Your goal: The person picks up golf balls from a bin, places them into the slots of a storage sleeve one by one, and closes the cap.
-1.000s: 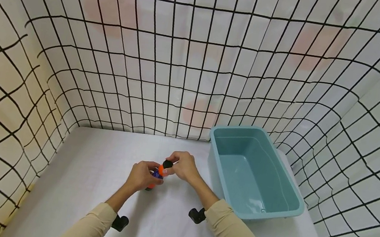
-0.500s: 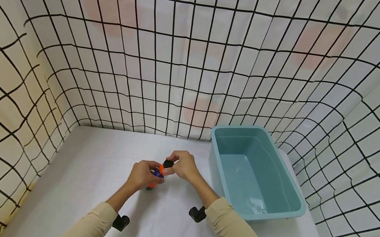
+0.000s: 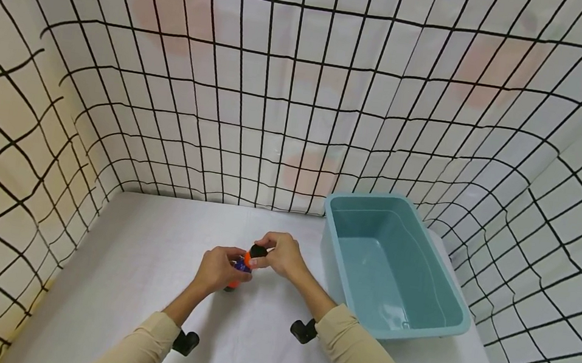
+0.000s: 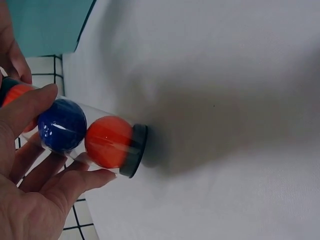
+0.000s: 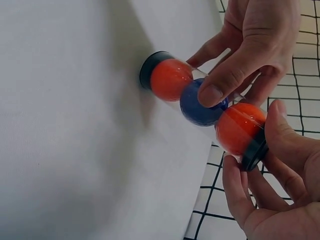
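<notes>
A clear tube (image 5: 201, 116) contains a blue ball (image 4: 62, 125) between two orange balls, with a dark cap at each end. My left hand (image 3: 215, 270) grips the tube round its middle, the thumb lying over the blue ball in the right wrist view. At the far end, my right hand (image 3: 281, 257) holds the dark cap (image 5: 255, 149) between thumb and fingers, close to one orange ball (image 5: 240, 127). The other cap (image 4: 135, 151) points down towards the table, beyond the second orange ball (image 4: 108, 142). The tube is tilted.
A blue-green plastic tub (image 3: 390, 268) stands to the right of my hands on the white-covered table (image 3: 152, 231). Black netting (image 3: 272, 111) rises behind the table and along both sides, in front of pale cloth.
</notes>
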Tool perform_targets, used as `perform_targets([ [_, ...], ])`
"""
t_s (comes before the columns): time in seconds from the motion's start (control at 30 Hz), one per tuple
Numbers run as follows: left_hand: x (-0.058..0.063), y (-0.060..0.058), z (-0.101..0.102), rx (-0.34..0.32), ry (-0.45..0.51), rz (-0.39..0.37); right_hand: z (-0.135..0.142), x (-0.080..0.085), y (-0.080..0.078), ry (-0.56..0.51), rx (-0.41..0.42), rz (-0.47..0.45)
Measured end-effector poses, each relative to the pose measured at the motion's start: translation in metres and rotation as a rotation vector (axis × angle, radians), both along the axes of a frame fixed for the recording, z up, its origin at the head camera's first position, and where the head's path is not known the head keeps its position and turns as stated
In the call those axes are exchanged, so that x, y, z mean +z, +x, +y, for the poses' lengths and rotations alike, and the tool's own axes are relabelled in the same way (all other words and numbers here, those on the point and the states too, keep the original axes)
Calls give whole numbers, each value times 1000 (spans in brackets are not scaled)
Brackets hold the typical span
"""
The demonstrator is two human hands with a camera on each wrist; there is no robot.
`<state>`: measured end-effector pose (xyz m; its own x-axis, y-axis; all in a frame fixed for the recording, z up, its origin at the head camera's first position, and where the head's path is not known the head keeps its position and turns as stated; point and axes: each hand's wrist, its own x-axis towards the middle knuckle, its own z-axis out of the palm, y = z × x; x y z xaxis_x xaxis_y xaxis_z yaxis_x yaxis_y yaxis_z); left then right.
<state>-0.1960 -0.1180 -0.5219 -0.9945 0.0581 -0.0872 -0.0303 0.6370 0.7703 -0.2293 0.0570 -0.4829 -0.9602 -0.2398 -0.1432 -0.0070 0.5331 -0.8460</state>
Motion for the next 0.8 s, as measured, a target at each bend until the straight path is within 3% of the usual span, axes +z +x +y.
perform_targets([
  [0.23,2,2,-1,10,-2,5,-1,1,0,6,17,-2],
  [0.47,3,0,0,8,2,12,0,10,-3,129,68,26],
  [0.67,4,2,-1,-8,-1,23,12,28,-3,248,153,-35],
  [0.8,7,4,-2,-17,-5,30,28,45,-3,294,149,-38],
])
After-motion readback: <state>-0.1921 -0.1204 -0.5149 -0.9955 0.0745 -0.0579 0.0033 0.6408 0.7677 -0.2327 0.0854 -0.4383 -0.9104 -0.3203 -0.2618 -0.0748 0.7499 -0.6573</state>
